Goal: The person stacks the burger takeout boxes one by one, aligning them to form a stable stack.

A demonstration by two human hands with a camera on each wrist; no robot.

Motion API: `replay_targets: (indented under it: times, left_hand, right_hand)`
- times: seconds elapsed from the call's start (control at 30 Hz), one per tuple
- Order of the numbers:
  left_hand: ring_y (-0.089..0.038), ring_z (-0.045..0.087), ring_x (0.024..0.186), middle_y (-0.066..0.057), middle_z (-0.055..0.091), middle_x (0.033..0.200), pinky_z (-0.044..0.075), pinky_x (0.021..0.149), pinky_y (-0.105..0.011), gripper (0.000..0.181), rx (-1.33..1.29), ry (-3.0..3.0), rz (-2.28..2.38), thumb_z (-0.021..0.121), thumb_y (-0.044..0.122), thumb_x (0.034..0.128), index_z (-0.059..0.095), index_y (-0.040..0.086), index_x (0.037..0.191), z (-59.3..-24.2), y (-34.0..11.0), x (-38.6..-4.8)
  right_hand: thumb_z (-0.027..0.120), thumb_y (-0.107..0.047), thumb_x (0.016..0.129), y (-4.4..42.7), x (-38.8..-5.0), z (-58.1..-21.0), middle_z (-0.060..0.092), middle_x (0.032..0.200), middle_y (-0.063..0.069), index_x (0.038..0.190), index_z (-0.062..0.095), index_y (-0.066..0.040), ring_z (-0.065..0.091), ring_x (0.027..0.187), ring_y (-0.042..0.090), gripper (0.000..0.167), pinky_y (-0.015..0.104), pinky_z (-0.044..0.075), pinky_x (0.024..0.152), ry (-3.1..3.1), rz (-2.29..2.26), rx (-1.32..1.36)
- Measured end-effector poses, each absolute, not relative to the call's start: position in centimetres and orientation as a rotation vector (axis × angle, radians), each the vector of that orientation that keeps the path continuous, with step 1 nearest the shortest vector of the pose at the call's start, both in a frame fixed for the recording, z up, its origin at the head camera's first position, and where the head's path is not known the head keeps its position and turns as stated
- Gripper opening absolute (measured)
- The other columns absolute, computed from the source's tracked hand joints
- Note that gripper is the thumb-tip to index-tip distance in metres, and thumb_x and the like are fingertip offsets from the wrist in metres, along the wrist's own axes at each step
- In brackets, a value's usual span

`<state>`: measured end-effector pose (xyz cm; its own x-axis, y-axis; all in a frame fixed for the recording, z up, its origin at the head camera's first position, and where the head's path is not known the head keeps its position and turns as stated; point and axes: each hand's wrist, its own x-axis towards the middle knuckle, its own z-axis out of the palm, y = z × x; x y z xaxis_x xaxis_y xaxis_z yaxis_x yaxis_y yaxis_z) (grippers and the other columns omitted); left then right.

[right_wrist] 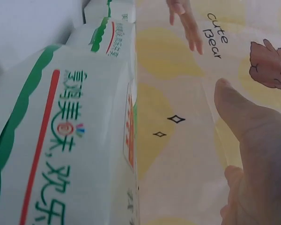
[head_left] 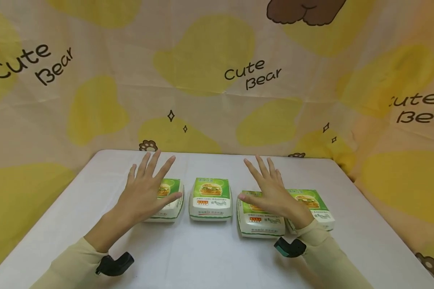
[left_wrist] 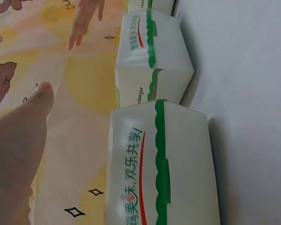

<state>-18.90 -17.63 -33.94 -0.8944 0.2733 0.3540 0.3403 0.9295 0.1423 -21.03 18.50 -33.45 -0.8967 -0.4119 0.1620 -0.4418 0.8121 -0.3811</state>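
Note:
Several white-and-green hamburger boxes with a burger picture stand in a row on the white table. My left hand (head_left: 142, 196), fingers spread, hovers over the leftmost box (head_left: 171, 208) and covers part of it. To its right is a second box (head_left: 210, 200), fully in sight. My right hand (head_left: 273, 192), fingers also spread, is held above the third box (head_left: 262, 228) and partly hides it and the rightmost box (head_left: 312, 200). Neither hand holds anything. In the left wrist view the nearest box (left_wrist: 136, 164) lies beside the hand; the right wrist view shows a box (right_wrist: 84, 140) close by.
The white table (head_left: 202, 257) ends at a yellow-patterned cloth backdrop (head_left: 202, 56) printed with "Cute Bear". A black wrist device sits on the left sleeve (head_left: 72, 261), and another on the right sleeve (head_left: 329, 253). The two right-hand boxes stand very close together.

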Motion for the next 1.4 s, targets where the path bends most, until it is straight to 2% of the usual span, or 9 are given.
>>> replay_targets:
  times: [0.2, 0.43, 0.8, 1.07, 1.17, 1.2, 1.27, 1.3, 1.4]
  left_hand:
    - [-0.043, 0.023, 0.151, -0.017, 0.019, 0.167, 0.032, 0.109, -0.073, 0.097, -0.529, -2.643, -0.359, 0.071, 0.054, 0.0873, 0.017, 0.028, 0.163, -34.8, -19.4, -18.9]
    - [-0.049, 0.033, 0.144, -0.019, 0.026, 0.164, 0.034, 0.104, -0.077, 0.096, -0.542, -2.6, -0.6, 0.079, 0.039, 0.0861, 0.021, 0.026, 0.162, -35.7, -21.5, -19.4]
    - [-0.05, 0.024, 0.147, -0.018, 0.012, 0.168, 0.035, 0.107, -0.072, 0.098, -0.548, -2.753, -1.172, 0.072, 0.032, 0.0909, 0.006, 0.033, 0.163, -37.8, -24.8, -20.6]
    - [-0.056, 0.0, 0.152, -0.028, -0.003, 0.168, 0.011, 0.114, -0.078, 0.108, -0.698, -2.783, -1.671, 0.07, 0.017, 0.0896, -0.008, 0.036, 0.162, -39.6, -26.6, -21.4]
    - [-0.054, -0.01, 0.152, -0.027, -0.011, 0.168, 0.014, 0.129, -0.045, 0.112, -0.738, -2.787, -1.822, 0.071, 0.014, 0.0885, -0.012, 0.035, 0.162, -40.1, -27.1, -21.5]
    - [-0.053, -0.012, 0.152, -0.026, -0.013, 0.168, 0.016, 0.127, -0.03, 0.113, -0.745, -2.79, -1.863, 0.072, 0.014, 0.0884, -0.012, 0.036, 0.161, -40.2, -27.3, -21.5]
    - [-0.054, -0.014, 0.151, -0.026, -0.015, 0.167, 0.017, 0.121, -0.019, 0.116, -0.774, -2.787, -1.922, 0.072, 0.014, 0.0881, -0.015, 0.036, 0.161, -40.5, -27.7, -21.6]
    - [-0.055, -0.014, 0.151, -0.027, -0.015, 0.167, 0.016, 0.12, -0.02, 0.117, -0.793, -2.781, -1.94, 0.073, 0.015, 0.088, -0.016, 0.036, 0.16, -40.6, -27.8, -21.7]
    - [-0.057, -0.015, 0.149, -0.028, -0.017, 0.166, 0.001, 0.125, -0.056, 0.119, -0.842, -2.752, -1.985, 0.074, 0.015, 0.0874, -0.019, 0.035, 0.16, -40.9, -28.2, -21.9]
  right_hand:
    - [0.068, -0.059, 0.089, 17.9, -20.9, -33.5, -0.008, 0.172, 0.009, 0.164, 0.007, -0.033, -0.016, 0.156, 0.043, 0.1, 0.075, -0.001, 0.118, -2.906, 0.651, 0.76]
    - [0.072, -0.053, 0.089, 17.1, -21.0, -33.5, -0.009, 0.172, 0.006, 0.164, 0.006, -0.035, -0.017, 0.157, 0.039, 0.101, 0.074, 0.001, 0.119, -2.926, 0.722, 0.802]
    - [0.072, -0.055, 0.088, 15.9, -21.5, -33.6, -0.008, 0.172, 0.005, 0.163, 0.007, -0.037, -0.015, 0.157, 0.037, 0.101, 0.074, 0.003, 0.12, -2.964, 0.799, 0.913]
    - [0.076, -0.052, 0.086, 14.2, -22.0, -34.2, -0.006, 0.172, 0.007, 0.162, 0.009, -0.04, -0.013, 0.158, 0.037, 0.102, 0.073, 0.006, 0.12, -3.062, 0.907, 0.944]
    - [0.077, -0.052, 0.085, 14.0, -22.1, -34.5, -0.005, 0.172, 0.008, 0.162, 0.01, -0.041, -0.012, 0.158, 0.036, 0.103, 0.072, 0.008, 0.121, -3.083, 0.924, 0.931]
    - [0.078, -0.051, 0.085, 13.9, -22.2, -34.6, -0.004, 0.172, 0.008, 0.162, 0.01, -0.041, -0.011, 0.159, 0.035, 0.103, 0.072, 0.009, 0.121, -3.086, 0.929, 0.926]
    - [0.079, -0.05, 0.083, 13.9, -22.3, -34.8, -0.002, 0.172, 0.01, 0.162, 0.011, -0.039, -0.01, 0.159, 0.036, 0.104, 0.072, 0.01, 0.12, -3.083, 0.931, 0.935]
    - [0.08, -0.05, 0.083, 13.8, -22.3, -34.8, -0.002, 0.172, 0.01, 0.162, 0.012, -0.039, -0.009, 0.159, 0.036, 0.105, 0.072, 0.011, 0.12, -3.084, 0.933, 0.94]
    - [0.081, -0.049, 0.082, 13.6, -22.4, -35.1, 0.0, 0.172, 0.013, 0.163, 0.013, -0.037, -0.006, 0.159, 0.038, 0.106, 0.072, 0.013, 0.12, -3.089, 0.905, 0.964]
